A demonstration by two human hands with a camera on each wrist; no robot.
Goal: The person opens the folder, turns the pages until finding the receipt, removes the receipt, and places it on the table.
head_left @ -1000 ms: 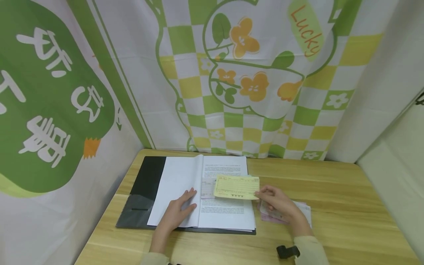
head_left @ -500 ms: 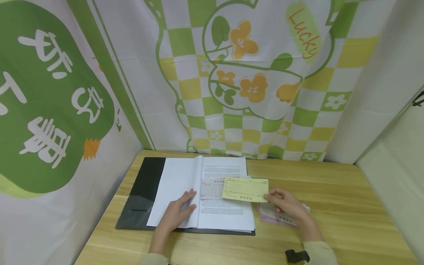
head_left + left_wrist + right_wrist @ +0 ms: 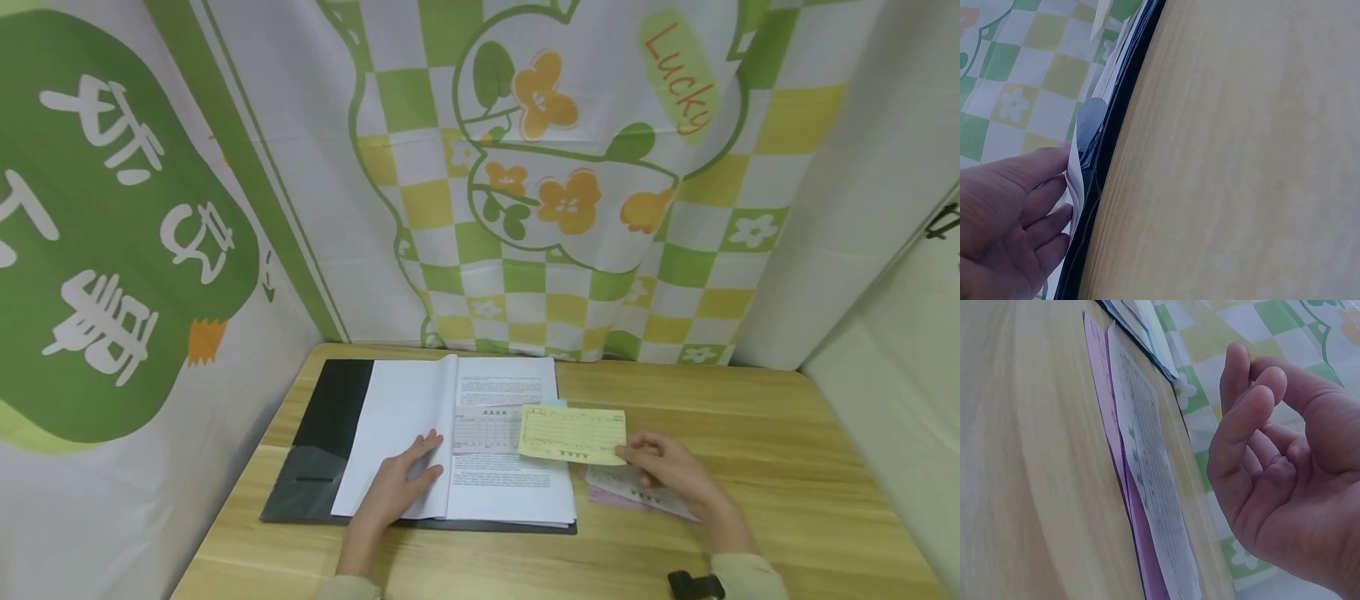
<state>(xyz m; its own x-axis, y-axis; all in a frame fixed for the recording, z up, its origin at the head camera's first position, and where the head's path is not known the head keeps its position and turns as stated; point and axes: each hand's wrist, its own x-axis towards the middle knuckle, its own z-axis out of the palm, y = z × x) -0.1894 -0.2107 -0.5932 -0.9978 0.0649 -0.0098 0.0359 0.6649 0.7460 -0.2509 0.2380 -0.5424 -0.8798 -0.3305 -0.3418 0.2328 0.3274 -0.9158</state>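
My right hand (image 3: pixel 663 467) pinches a yellow printed slip (image 3: pixel 572 435) by its lower right corner. In the head view the slip overlaps the right edge of an open black folder (image 3: pixel 321 417). A white gridded slip (image 3: pixel 480 429) lies across the folder's printed page (image 3: pixel 510 500), its right end hidden behind the yellow one. With fingers extended, my left hand (image 3: pixel 397 483) rests on the blank left page (image 3: pixel 390 400) near the fold. The left wrist view shows its fingers (image 3: pixel 1054 219) against the curved paper.
Right of the folder, white (image 3: pixel 645 487) and pink slips (image 3: pixel 615 497) overlap on the wooden table (image 3: pixel 787 475), partly under my right hand in the head view. A patterned curtain (image 3: pixel 555 275) hangs along the table's back edge. Another curtain (image 3: pixel 247 400) hangs at the left.
My right hand has moved rightward with the yellow slip, uncovering more of the white gridded slip on the printed page. The left hand stays on the blank page.
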